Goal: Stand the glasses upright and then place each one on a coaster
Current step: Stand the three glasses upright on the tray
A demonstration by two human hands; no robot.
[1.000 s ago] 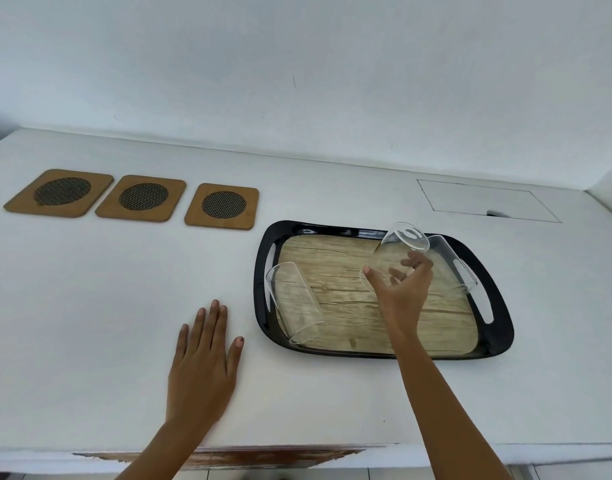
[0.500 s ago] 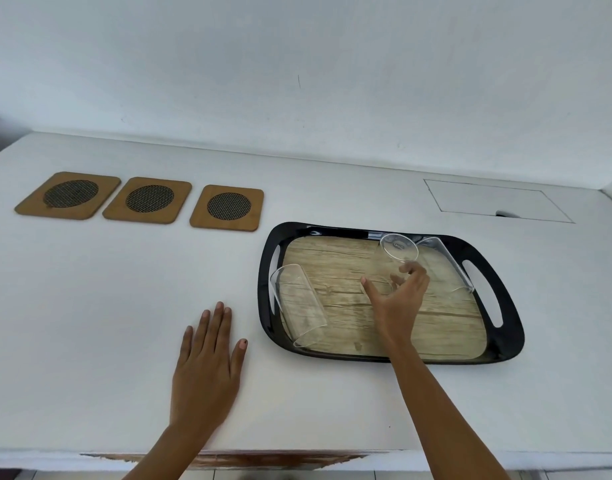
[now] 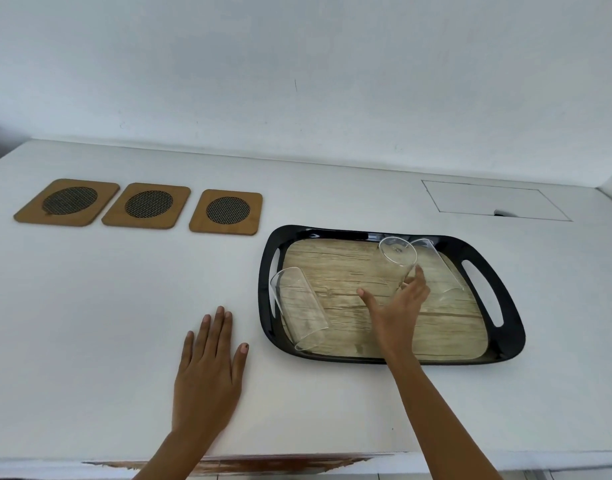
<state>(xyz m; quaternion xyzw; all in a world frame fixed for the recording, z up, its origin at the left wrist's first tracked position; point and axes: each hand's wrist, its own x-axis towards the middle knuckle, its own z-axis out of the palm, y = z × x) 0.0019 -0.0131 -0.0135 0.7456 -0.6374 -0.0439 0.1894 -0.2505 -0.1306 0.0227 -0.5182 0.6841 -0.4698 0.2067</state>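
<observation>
Three wooden coasters [image 3: 67, 201] [image 3: 147, 205] [image 3: 227, 212], mesh centres, in a row at far left of the white bench [image 3: 107, 306]. Left hand [image 3: 207, 372]: flat, palm down, fingers spread, holding nothing; forearm cut off by the lower edge. Black tray [image 3: 505, 344] with wood-print floor. Left glass [image 3: 299, 308]: on its side, outline faint. Right hand [image 3: 398, 311]: fingers loosely curled around the middle glass [image 3: 396, 261], near upright; firmness of grip unclear. Right glass [image 3: 436, 265]: lying tilted, partly hidden behind it.
</observation>
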